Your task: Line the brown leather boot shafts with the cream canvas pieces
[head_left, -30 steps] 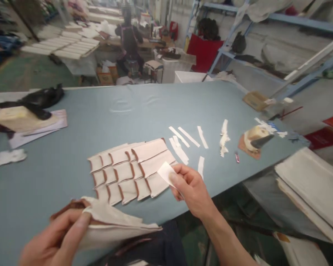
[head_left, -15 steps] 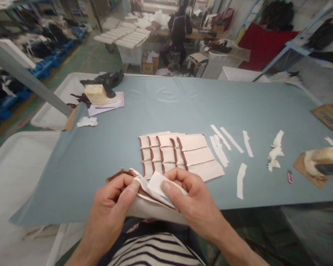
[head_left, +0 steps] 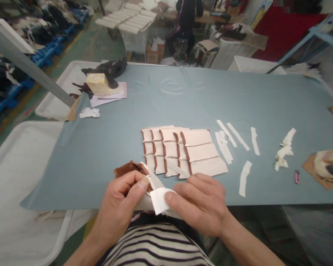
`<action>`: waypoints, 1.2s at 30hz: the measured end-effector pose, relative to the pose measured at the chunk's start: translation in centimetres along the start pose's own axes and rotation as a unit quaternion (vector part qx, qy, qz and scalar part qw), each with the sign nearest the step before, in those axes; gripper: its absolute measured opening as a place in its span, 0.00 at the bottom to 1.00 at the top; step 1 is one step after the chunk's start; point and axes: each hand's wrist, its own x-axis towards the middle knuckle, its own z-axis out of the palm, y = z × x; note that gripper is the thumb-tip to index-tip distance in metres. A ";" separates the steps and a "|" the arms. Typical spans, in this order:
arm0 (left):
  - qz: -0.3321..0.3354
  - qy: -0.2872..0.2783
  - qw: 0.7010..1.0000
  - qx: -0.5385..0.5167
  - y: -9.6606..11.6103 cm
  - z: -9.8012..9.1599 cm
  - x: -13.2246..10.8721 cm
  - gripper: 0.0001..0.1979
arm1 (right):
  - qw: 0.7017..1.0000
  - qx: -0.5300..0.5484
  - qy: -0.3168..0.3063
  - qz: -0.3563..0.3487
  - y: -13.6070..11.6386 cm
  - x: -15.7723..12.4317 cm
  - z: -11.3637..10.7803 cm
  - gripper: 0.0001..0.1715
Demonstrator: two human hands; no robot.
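My left hand (head_left: 124,201) is closed, thumb and fingers pinching the edge of a brown-and-cream fabric piece (head_left: 129,168). Part of that piece hangs below the hands and is mostly hidden. A white strip (head_left: 159,200) bends over at the fabric's edge, and my right hand (head_left: 199,203) is closed on it with the thumb pressed on top. Just beyond the hands lies an overlapping row of cream pieces with brown edges (head_left: 202,151), each with seams across it. Several loose white strips (head_left: 243,179) are on the table right of them.
A blue-grey sheet covers the table (head_left: 122,118). At its right are crumpled white scraps (head_left: 284,150), a small pink tool (head_left: 296,177) and a yellowish block (head_left: 329,164). Another block (head_left: 100,84) sits far left. White bins (head_left: 22,184) stand left; a person (head_left: 185,22) sits beyond.
My right hand has turned over and shifted right, and the white strip now folds down toward me. The fabric's brown side shows more at the left. The camera view has tilted down.
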 end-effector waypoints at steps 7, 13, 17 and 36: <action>0.014 -0.001 1.000 0.007 0.2 0.9 0.1 0.23 | 0.999 -0.011 0.006 -0.033 1.3 -0.6 -0.5 0.09; 0.005 0.044 0.999 0.029 1.1 1.8 0.0 0.20 | 0.983 0.124 0.056 0.122 0.6 0.0 0.4 0.06; 0.042 0.039 0.996 0.074 1.5 1.6 0.5 0.19 | 0.842 0.352 0.024 0.408 -1.0 1.7 -0.1 0.10; 0.046 -0.022 0.999 0.014 1.1 0.1 1.9 0.24 | 0.706 0.377 -0.110 0.589 -1.9 3.7 0.9 0.15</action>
